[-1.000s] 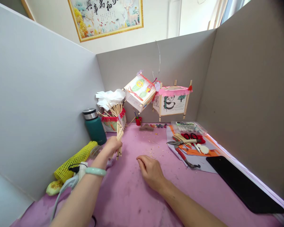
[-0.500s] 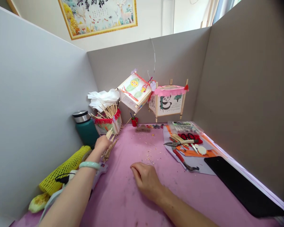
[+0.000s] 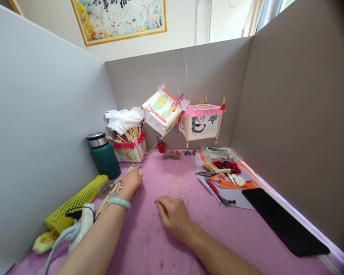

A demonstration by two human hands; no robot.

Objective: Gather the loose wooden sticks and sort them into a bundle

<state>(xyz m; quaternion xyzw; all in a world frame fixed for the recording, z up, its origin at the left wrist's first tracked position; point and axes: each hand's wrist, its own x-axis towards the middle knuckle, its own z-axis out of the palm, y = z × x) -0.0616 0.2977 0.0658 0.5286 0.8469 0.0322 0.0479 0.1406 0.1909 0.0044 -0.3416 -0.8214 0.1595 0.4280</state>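
Observation:
My left hand (image 3: 132, 182), with a pale green bangle on the wrist, lies over a bundle of thin wooden sticks (image 3: 110, 194) spread flat on the pink table (image 3: 172, 244) at the left. Its fingers curl down onto the sticks. My right hand (image 3: 172, 215) rests on the table in the middle, fingers loosely curled, with nothing in it. A box trimmed in red fringe (image 3: 129, 148) behind my left hand stands full of more sticks.
A green flask (image 3: 103, 154), yellow foam netting (image 3: 71, 204) and a white glue gun (image 3: 81, 223) sit at the left. Two paper lanterns (image 3: 200, 120) hang at the back. Pliers, scissors (image 3: 218, 175) and a black tablet (image 3: 283, 221) lie at the right. Grey partitions enclose the table.
My left hand brought the upright bundle of sticks down and laid it flat on the table, moving left. My right hand stayed nearly still.

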